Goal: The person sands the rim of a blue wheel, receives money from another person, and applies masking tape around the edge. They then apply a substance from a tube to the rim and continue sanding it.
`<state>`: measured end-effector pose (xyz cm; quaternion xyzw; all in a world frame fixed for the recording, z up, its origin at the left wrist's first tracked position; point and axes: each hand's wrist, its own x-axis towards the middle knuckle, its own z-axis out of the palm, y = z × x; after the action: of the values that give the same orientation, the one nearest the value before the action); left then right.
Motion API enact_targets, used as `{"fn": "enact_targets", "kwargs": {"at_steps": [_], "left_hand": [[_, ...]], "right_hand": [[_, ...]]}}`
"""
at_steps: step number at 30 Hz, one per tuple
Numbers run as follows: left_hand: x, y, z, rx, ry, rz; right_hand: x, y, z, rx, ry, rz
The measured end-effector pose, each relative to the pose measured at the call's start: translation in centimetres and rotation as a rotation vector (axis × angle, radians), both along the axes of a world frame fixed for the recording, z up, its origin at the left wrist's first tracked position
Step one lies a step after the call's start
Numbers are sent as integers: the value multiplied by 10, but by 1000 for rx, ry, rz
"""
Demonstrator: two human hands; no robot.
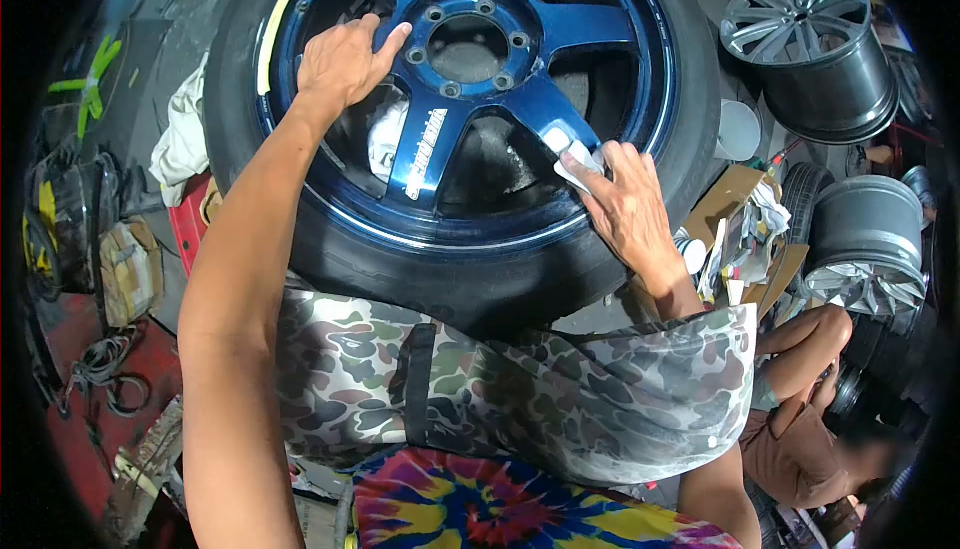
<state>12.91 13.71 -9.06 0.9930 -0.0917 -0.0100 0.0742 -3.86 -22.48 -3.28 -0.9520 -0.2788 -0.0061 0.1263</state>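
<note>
A glossy blue alloy wheel (pixel 520 19) with a black tyre (pixel 470 279) lies flat in front of me, over my camouflage shorts. My left hand (pixel 345 59) rests on a spoke near the hub (pixel 468 47), fingers together and flat, holding nothing. My right hand (pixel 625 204) presses a small white folded cloth (pixel 572 157) against the lower right spoke close to the rim. A spoke between the hands carries white lettering (pixel 425 154). A strip of yellow tape (pixel 285 9) runs along the rim's upper left edge.
Two silver wheels stand at the right, one (pixel 805 44) above and one (pixel 865 244) below. A cardboard box (pixel 745 234) of tubes and rags sits beside the tyre. Another person (pixel 810 419) crouches at lower right. White rags (pixel 180 134) and bags (pixel 125 269) lie at left.
</note>
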Motion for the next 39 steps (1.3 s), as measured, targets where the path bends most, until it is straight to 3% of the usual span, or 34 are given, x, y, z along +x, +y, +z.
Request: {"fn": "enact_targets", "kwargs": {"at_steps": [5,39], "left_hand": [[1,-4,6,13,51,32],[1,-2,1,-32,4,6]], "right_hand": [[1,4,-9,89,-15,-13],[3,5,-3,37,-50,42]]}}
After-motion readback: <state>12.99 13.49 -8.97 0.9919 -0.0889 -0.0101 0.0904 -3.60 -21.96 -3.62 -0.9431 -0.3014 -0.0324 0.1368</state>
